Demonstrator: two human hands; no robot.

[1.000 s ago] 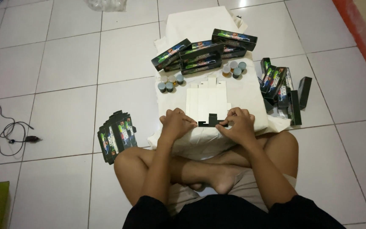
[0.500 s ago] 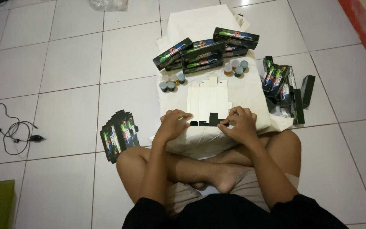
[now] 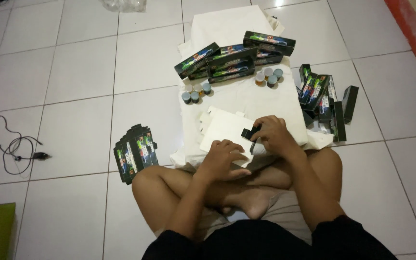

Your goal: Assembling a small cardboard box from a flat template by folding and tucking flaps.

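I sit cross-legged on a white tiled floor with a white cloth (image 3: 227, 33) spread before me. A flat unfolded carton (image 3: 222, 130), white side up, lies tilted in front of my knees. My left hand (image 3: 220, 159) presses down on its near edge. My right hand (image 3: 270, 135) pinches a dark flap of the carton at its right side and bends it upward. Beyond it stand small capped jars (image 3: 196, 92) and a second cluster of jars (image 3: 268, 76). Several assembled black boxes with green print (image 3: 232, 60) lie stacked at the cloth's far end.
A pile of flat black cartons (image 3: 135, 151) lies on the floor at my left knee. More black boxes (image 3: 326, 98) stand and lie to the right. A black cable with earphones (image 3: 18, 147) is coiled far left. A red strip (image 3: 412, 38) borders the tiles at upper right.
The white carton has turned and shifted left under my hands. My right hand has lifted a dark flap; my left hand has moved down onto the carton's near edge.
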